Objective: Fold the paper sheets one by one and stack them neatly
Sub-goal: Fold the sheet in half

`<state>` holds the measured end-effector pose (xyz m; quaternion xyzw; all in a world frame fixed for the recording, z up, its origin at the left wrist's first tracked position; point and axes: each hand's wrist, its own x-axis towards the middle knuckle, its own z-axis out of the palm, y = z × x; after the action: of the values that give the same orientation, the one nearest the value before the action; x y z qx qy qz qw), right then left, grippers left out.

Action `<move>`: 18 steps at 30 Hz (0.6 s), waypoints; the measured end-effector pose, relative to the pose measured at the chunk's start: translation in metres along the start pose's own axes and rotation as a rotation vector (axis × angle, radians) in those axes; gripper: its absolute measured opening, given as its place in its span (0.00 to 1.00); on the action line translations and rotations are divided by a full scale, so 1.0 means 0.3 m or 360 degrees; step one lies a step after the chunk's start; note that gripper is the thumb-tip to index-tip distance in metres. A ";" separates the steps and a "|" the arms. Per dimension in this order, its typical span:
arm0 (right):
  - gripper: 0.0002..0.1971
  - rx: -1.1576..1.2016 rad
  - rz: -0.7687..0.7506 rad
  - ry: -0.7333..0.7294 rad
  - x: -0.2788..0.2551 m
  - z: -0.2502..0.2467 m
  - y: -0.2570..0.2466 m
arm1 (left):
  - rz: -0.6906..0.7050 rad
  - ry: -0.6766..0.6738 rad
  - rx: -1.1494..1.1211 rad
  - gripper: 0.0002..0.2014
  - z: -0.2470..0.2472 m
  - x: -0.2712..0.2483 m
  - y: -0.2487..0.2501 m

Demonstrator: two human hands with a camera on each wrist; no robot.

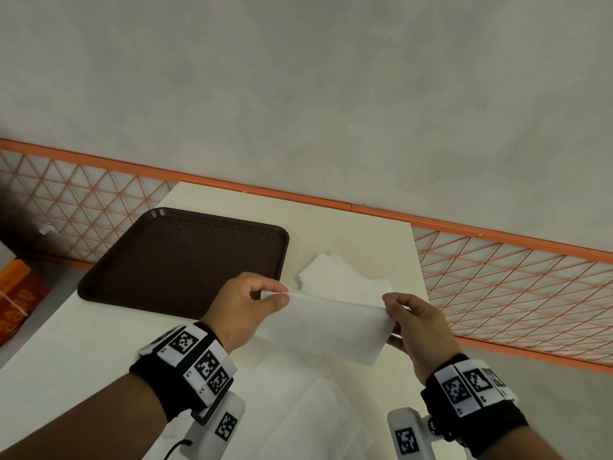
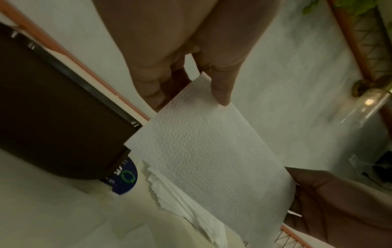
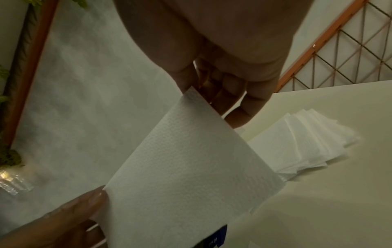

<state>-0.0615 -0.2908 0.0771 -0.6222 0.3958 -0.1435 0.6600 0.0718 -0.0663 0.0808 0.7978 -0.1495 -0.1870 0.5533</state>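
A white embossed paper sheet (image 1: 326, 322) hangs in the air between both hands, above the table. My left hand (image 1: 247, 307) pinches its upper left corner between thumb and forefinger. My right hand (image 1: 414, 322) pinches the upper right corner. The same sheet (image 2: 212, 151) fills the left wrist view, and the sheet (image 3: 186, 176) shows in the right wrist view too. A fanned stack of folded sheets (image 1: 338, 273) lies on the table just beyond the hands. Flat unfolded sheets (image 1: 315, 419) lie on the table under my wrists.
A dark brown tray (image 1: 185, 257) sits on the cream table (image 1: 365, 234) at the left. An orange lattice railing (image 1: 514, 280) runs along the table's far and right sides. An orange box (image 1: 16, 300) stands off the table at the far left.
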 end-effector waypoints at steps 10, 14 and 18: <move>0.15 -0.1094 -0.0906 -0.0338 -0.059 0.032 0.004 | 0.0842 -0.0235 0.0966 0.05 -0.002 -0.008 0.090; 0.26 -0.1463 -0.0961 -0.0726 -0.094 0.122 -0.006 | 0.0830 -0.0382 0.1134 0.08 0.033 -0.027 0.105; 0.12 -0.1406 -0.1040 -0.0744 -0.089 0.158 -0.010 | 0.0809 -0.0476 0.1075 0.07 0.020 -0.033 0.113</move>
<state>-0.0446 -0.2396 0.0848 -0.9424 0.0502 -0.0201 0.3301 0.0591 -0.0784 0.1121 0.8359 -0.4718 -0.0991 0.2626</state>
